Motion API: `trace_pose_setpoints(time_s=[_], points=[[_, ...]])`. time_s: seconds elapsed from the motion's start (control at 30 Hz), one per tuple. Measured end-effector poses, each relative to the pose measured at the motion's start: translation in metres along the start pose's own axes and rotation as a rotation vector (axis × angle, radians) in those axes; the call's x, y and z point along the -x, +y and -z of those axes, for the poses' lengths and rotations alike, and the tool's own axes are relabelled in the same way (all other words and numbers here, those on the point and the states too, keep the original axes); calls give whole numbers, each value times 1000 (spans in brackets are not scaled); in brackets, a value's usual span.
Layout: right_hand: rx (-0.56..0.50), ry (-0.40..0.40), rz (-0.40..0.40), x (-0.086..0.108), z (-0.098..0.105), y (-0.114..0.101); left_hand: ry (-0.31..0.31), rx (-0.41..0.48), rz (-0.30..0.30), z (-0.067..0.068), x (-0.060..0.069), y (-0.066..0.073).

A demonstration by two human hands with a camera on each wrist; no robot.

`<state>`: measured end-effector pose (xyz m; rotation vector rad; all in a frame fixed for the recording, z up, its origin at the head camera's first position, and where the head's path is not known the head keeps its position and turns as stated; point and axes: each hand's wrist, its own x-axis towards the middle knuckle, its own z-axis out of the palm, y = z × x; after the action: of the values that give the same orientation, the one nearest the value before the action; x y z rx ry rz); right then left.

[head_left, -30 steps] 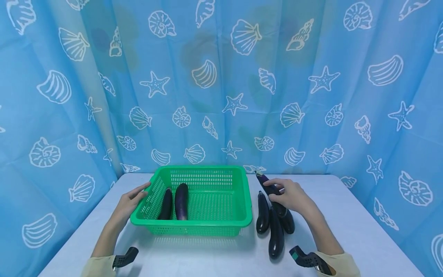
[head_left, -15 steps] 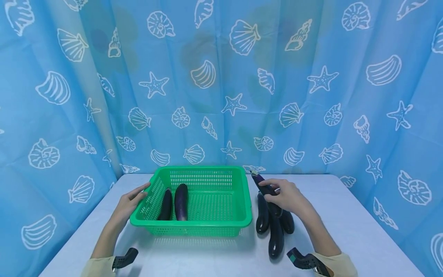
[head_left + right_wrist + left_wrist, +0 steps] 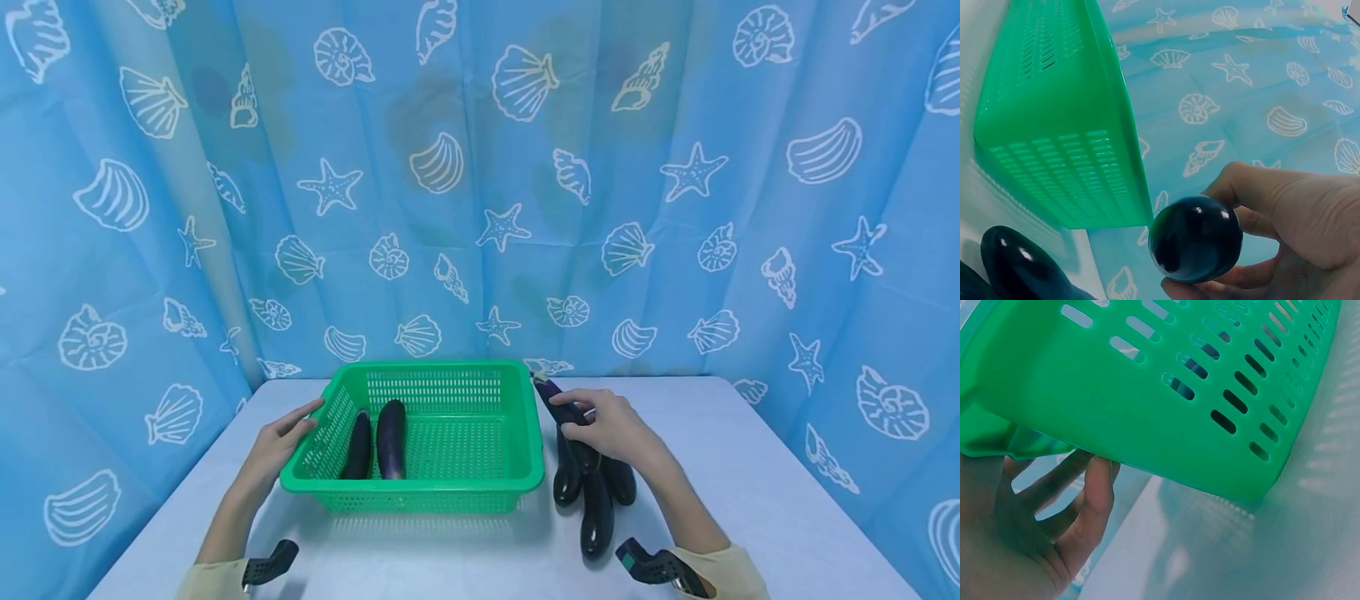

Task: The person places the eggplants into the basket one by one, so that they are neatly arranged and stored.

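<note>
My right hand grips a dark purple eggplant between thumb and fingers, its green stem end pointing up and left. In the right wrist view the rounded end of that eggplant faces the camera, beside the basket wall. Beneath it, three more eggplants lie clustered on the table. A green perforated plastic basket stands to the left, with two eggplants lying inside near its left wall. Against the basket's left side rests my left hand, fingers extended; in the left wrist view its thumb touches the outer wall.
A white-covered table carries everything. Behind it and along both sides hangs a blue curtain printed with white shells and starfish. Black wrist-mounted camera pieces sit at both sleeves.
My right hand has carried its eggplant left, from above the cluster's far side toward the basket's right rim. My left hand has stayed at the basket. The head view has shifted slightly.
</note>
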<state>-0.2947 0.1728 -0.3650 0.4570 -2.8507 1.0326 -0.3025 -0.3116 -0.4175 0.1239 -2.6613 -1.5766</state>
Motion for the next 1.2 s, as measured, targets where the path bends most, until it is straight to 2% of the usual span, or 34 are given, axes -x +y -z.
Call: trace_pose_setpoints(time_s=[0.73,1.2], points=[[-41,-25,27,-2,-12,-11,1,-3,-12,0,-3,-3],[-88,-68,100,-5,-13,-21,-6,7,-4,0,-1,-3]])
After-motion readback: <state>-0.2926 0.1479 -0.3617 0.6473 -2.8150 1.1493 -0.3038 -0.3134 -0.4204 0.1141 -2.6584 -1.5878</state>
